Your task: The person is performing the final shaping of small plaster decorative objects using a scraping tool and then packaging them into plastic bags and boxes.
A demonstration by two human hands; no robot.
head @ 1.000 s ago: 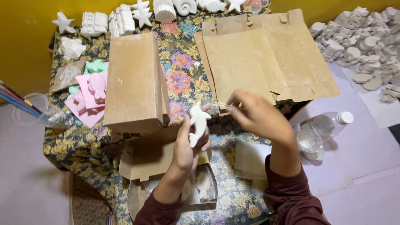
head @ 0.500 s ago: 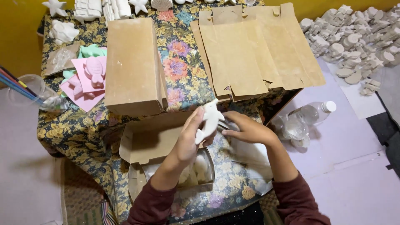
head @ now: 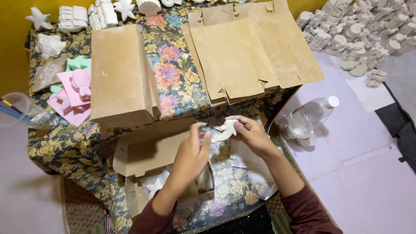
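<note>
Head view runs, from your left, past a clear plastic cup [head: 17, 108] of coloured sticks, pink moulds [head: 71, 93] and a closed brown cardboard box [head: 121, 78] standing on the floral tablecloth [head: 173, 73]. Just below it an open cardboard box [head: 149, 149] lies flat. Your left hand [head: 193, 151] hovers above it, fingers loosely curled, fingertips touching the white plaster figurine [head: 224, 130]. That figurine sits between both hands, its long axis tilted, lower end toward your left hand, upper end pointing up and right. Your right hand [head: 253, 136] pinches its upper end between thumb and fingers. Flat cardboard blanks [head: 251, 52] lie beyond, then a clear plastic bottle [head: 314, 110] and a heap of plaster casts [head: 364, 30] on the floor.
</note>
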